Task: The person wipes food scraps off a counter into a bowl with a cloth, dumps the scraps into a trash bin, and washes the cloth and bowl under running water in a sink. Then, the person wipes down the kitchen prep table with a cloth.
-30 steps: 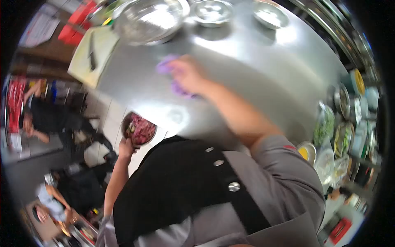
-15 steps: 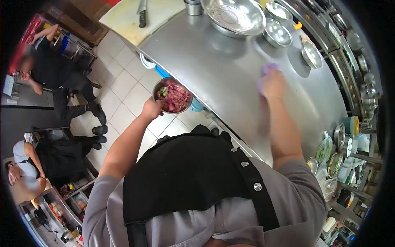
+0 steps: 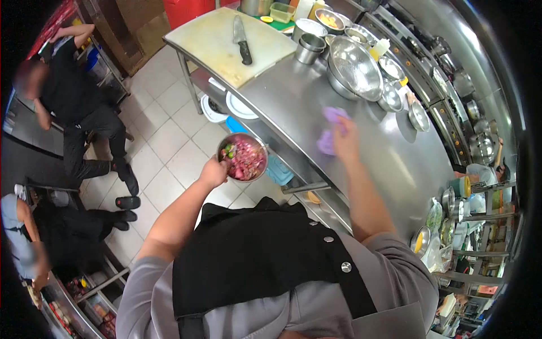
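Gripped by its rim in my left hand [image 3: 213, 172] is a metal bowl [image 3: 265, 148], held over the floor beside the table's front edge. Inside lies a chopped pink and red mixture [image 3: 248, 159] with some green pieces on the left. A purple cloth [image 3: 326, 141] hangs from the closed fingers of my right hand [image 3: 345, 140], which is over the steel table [image 3: 389, 169] near its front edge; whether the cloth touches the steel I cannot tell.
A black-handled knife [image 3: 243, 45] lies on the cutting board [image 3: 209, 42]. A colander [image 3: 354, 65] and several metal bowls line the table's back. Under the table sits a blue container [image 3: 279, 169]. At left, one person [image 3: 84, 96] sits; another person [image 3: 28, 231] is below.
The view has shifted, bringing more of the cutting board and table back into sight. My right hand has drawn the purple cloth toward the table's front edge. My left hand still holds the bowl.
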`<state>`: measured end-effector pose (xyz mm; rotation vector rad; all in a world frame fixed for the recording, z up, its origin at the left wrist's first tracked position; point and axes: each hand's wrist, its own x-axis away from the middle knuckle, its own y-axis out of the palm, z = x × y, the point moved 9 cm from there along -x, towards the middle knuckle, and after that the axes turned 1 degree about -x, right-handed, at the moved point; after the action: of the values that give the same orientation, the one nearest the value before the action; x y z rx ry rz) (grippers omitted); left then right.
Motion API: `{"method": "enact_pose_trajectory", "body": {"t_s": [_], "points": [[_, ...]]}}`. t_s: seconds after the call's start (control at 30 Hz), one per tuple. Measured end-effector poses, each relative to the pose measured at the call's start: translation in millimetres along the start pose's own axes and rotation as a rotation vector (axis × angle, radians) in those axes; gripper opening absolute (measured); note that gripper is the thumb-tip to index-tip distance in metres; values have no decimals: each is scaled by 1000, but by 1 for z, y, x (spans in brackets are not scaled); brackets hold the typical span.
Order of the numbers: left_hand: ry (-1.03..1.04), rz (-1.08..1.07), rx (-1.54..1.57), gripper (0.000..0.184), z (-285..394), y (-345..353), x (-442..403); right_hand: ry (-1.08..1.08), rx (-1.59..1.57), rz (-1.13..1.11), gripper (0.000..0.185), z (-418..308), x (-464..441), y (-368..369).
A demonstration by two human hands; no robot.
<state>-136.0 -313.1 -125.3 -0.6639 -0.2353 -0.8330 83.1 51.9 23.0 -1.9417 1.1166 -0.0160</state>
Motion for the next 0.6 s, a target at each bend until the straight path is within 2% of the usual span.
{"method": "enact_pose_trajectory", "body": {"t_s": [0.07, 0.17, 0.23, 0.27, 0.33, 0.47, 0.53, 0.6], "points": [[-33, 17, 27, 43, -30, -11, -11, 152, 337, 1, 43, 78, -4, -33], [-131, 76, 49, 42, -44, -30, -9, 355, 794, -116, 45, 77, -2, -37], [-122, 56, 41, 41, -48, -31, -16, 61, 845, -174, 49, 77, -35, 17], [-111, 45, 35, 41, -45, -32, -22, -84, 856, -209, 51, 77, -46, 46], [-115, 80, 9, 41, -27, -43, -27, 101, 638, -247, 49, -27, -72, 57], [-109, 74, -33, 41, 4, -65, -43, -155, 529, -328, 44, -86, -115, 162], [-98, 83, -28, 41, 17, -73, -55, -339, 403, -424, 39, -134, -91, 198], [-109, 90, 6, 39, 27, -79, -62, -520, 266, -582, 32, -188, -43, 205]]}}
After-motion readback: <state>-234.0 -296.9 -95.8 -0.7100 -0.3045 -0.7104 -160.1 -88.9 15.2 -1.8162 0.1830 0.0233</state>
